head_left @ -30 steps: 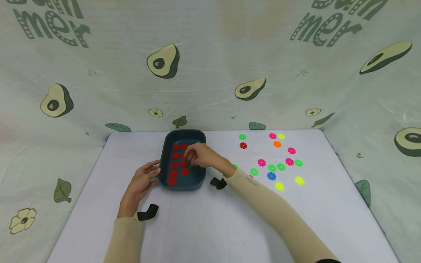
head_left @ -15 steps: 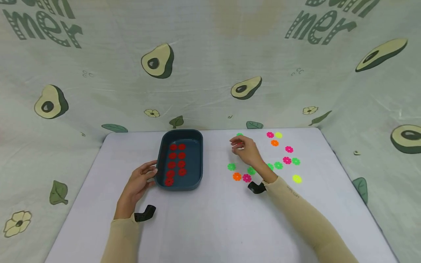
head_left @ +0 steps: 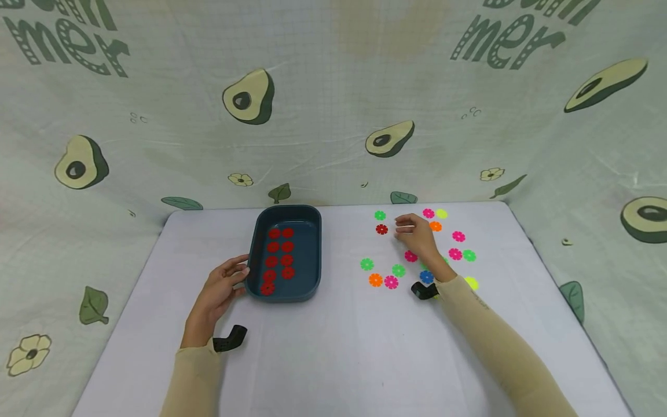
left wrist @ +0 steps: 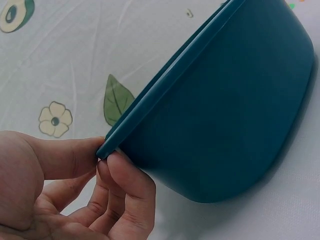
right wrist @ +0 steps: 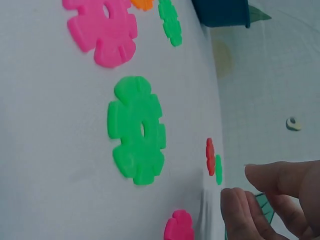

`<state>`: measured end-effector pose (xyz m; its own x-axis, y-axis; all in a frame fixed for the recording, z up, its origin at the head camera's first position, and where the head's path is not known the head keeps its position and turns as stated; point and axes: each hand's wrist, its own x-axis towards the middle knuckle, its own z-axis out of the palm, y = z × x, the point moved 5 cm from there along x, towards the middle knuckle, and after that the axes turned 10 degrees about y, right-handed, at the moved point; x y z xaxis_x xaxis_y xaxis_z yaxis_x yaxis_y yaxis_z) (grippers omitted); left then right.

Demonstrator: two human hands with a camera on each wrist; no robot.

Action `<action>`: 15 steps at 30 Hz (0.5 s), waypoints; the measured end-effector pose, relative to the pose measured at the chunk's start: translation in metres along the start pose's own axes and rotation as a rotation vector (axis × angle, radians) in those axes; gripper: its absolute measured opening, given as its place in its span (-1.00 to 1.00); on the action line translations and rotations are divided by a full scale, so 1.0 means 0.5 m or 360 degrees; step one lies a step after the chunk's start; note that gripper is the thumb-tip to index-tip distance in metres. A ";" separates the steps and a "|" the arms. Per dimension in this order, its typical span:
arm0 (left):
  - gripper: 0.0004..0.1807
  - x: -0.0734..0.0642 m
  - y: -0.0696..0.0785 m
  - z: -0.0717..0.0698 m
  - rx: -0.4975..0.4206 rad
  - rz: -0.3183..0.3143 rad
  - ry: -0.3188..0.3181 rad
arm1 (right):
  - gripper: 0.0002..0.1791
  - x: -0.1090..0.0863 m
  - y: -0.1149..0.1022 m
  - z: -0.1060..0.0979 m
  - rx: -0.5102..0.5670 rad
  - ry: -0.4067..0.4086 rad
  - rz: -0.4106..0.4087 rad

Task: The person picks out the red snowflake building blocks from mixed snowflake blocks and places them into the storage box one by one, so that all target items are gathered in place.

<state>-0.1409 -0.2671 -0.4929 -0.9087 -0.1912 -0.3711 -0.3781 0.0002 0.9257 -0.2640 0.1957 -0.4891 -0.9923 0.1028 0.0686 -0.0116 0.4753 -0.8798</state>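
Observation:
My left hand (head_left: 219,289) pinches the rim of a dark blue tub (head_left: 307,255) at its near left side; the left wrist view shows the thumb over the rim (left wrist: 150,107) and fingers beneath. Two columns of red flower-shaped discs (head_left: 288,247) lie inside the tub. Over the right part of the table, my right hand (head_left: 418,236) hovers with thumb and fingers apart and nothing between them. Just left of its fingertips lies a single red disc (head_left: 382,229), with a green disc (head_left: 380,215) behind it. A larger-looking green disc (right wrist: 137,130) is close to the right wrist camera.
Flower-shaped discs are scattered around the right hand: a pink one (head_left: 391,282), an orange one (head_left: 376,280), a blue one (head_left: 426,277), a yellow one (head_left: 441,214) and several others. A patterned cloth (head_left: 323,116) hangs behind the table's far edge.
My right hand has left the tub and swung right across the table, passing over the lone red disc and uncovering it. The left hand keeps its grip on the rim.

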 end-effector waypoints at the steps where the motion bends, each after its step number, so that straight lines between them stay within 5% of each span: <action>1: -0.40 0.000 0.000 0.001 0.0001 0.0000 0.0005 | -0.57 0.003 0.002 0.003 0.0008 -0.0013 0.0019; 9: -0.39 -0.001 -0.001 0.003 -0.0001 -0.0010 0.0004 | -0.54 0.026 0.010 0.041 -0.0074 -0.0087 0.0117; 15: -0.39 0.000 -0.001 0.001 -0.0016 -0.0018 0.0010 | -0.56 0.036 -0.001 0.065 -0.0189 -0.0060 0.0042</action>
<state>-0.1410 -0.2666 -0.4933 -0.9032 -0.1975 -0.3811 -0.3865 -0.0118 0.9222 -0.2861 0.1688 -0.5027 -0.9960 0.0849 0.0265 0.0270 0.5730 -0.8191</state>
